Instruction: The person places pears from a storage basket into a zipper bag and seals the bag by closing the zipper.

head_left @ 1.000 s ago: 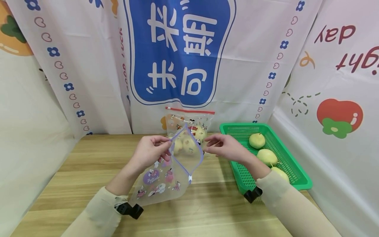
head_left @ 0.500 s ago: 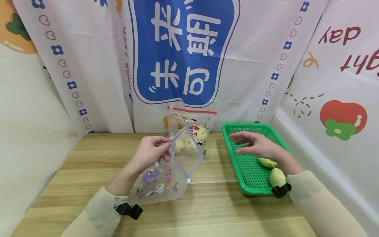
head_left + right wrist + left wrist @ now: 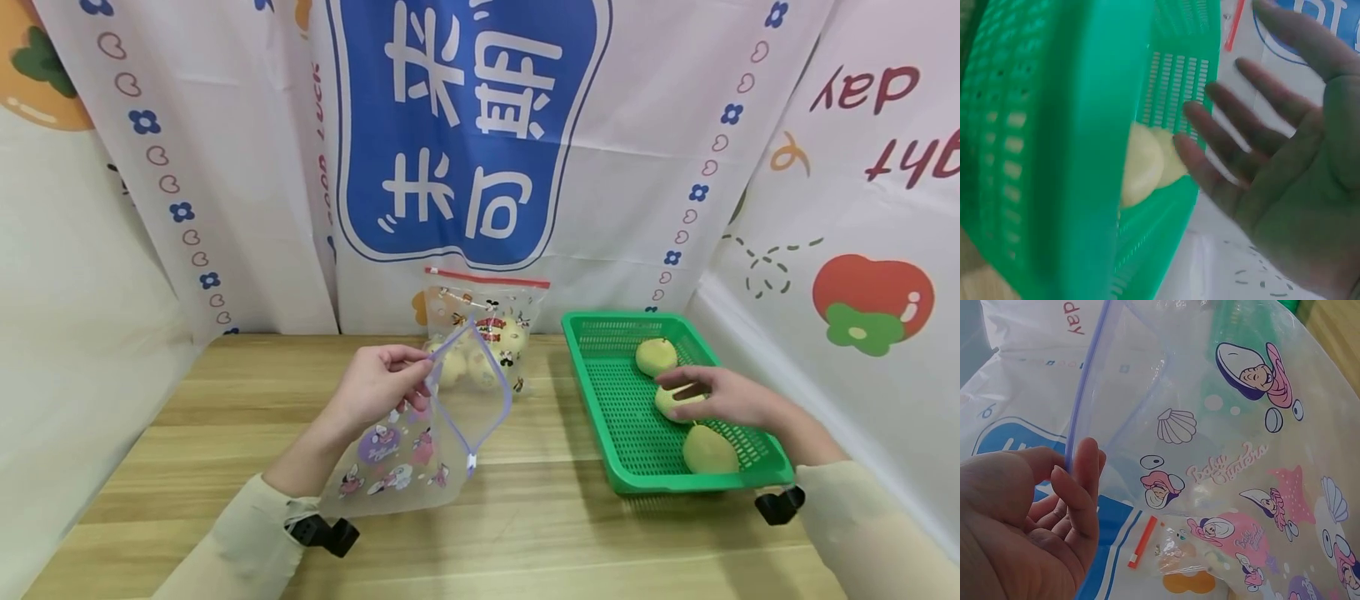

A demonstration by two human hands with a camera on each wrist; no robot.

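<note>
My left hand [image 3: 382, 379] pinches the purple zip edge of a clear slider bag [image 3: 1235, 444] printed with pink and purple cartoon figures. The bag's mouth gapes in a diamond shape, and its body hangs down to the left over the table. Over the green plastic basket [image 3: 600, 425] my right hand [image 3: 723, 398] has its fingers spread, overlapping the middle pear [image 3: 671, 406] in the head view. Another pear [image 3: 656, 357] lies behind it and one more pear [image 3: 708, 452] in front. In the right wrist view the palm and fingers hold nothing.
A second clear bag [image 3: 487, 293] with a red zip stands against the printed cloth [image 3: 630, 167] at the back, with several pears inside. The wooden table [image 3: 247, 433] spreads between and in front of the arms. White cloth walls rise on both sides.
My right hand has left the zip bag's mouth, moving right and down to the pears in the green basket. My left hand keeps its pinch on the bag, nearly in place.
</note>
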